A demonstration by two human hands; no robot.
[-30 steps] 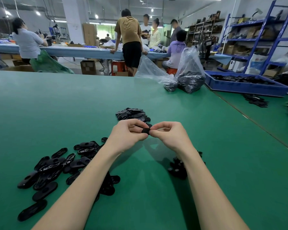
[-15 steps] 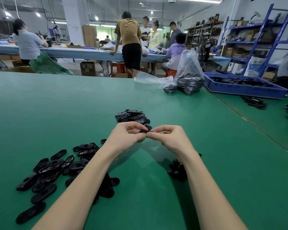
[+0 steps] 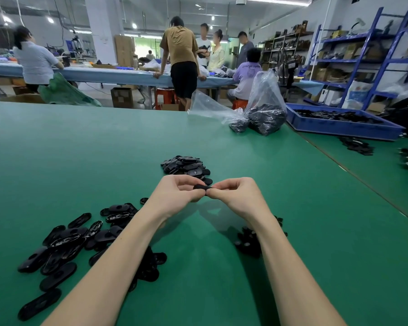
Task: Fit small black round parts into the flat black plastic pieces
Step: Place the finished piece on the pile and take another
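Between both hands, above the green table [image 3: 104,149], I see one flat black piece [image 3: 201,187] held edge-on, its long axis running left to right. Left hand [image 3: 174,194] pinches its left end; right hand [image 3: 236,196] pinches the right end, fingertips pressed together. Whether a round part is already seated I cannot tell. Loose oval pieces [image 3: 64,245], smooth matte plastic, lie near my left forearm; small round parts [image 3: 247,241] sit under the right forearm, so the right hand is nearer them. Another heap [image 3: 186,165] lies just beyond.
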